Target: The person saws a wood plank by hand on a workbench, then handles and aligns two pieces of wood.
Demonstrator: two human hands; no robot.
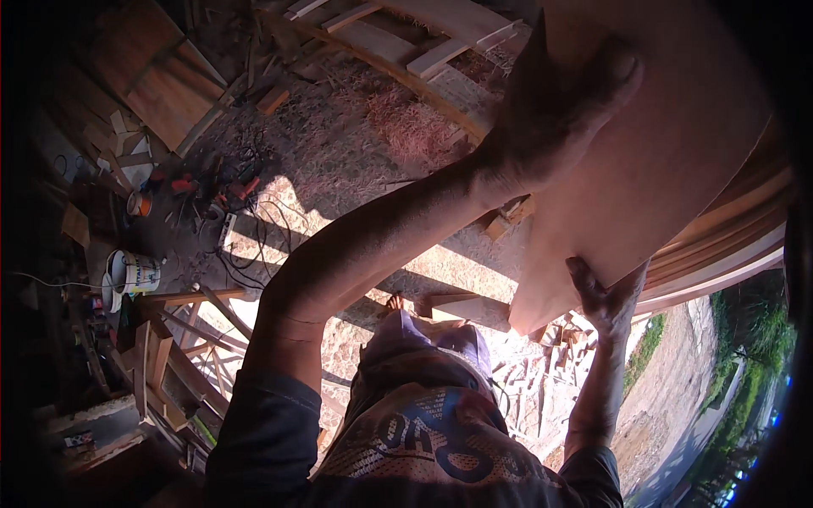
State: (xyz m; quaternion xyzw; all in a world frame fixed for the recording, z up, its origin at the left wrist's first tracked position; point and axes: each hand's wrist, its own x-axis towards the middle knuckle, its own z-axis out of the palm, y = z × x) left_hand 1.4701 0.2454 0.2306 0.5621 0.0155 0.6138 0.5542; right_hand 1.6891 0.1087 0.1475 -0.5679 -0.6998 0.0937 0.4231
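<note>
Beyond your right hand (pixel 611 306) lie layered boards (pixel 730 244); cables (pixel 264 247) and a white bucket (pixel 134 273) sit well left of both hands. The flat, smooth wooden panel (pixel 656 169) between them runs lengthwise away from you, your right hand pinching its near edge; your left hand (pixel 561 114) has its thumb on the face, its grip unclear.

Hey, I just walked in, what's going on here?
A person is handling a large, flat wooden panel at their right side. The right hand holds its near edge, thumb over the face; the left hand is against it farther up, though how it grips is unclear. Long boards sit beside the panel on the right. Wood scraps litter the sunlit ground, and a white bucket stands off to the left.
</note>
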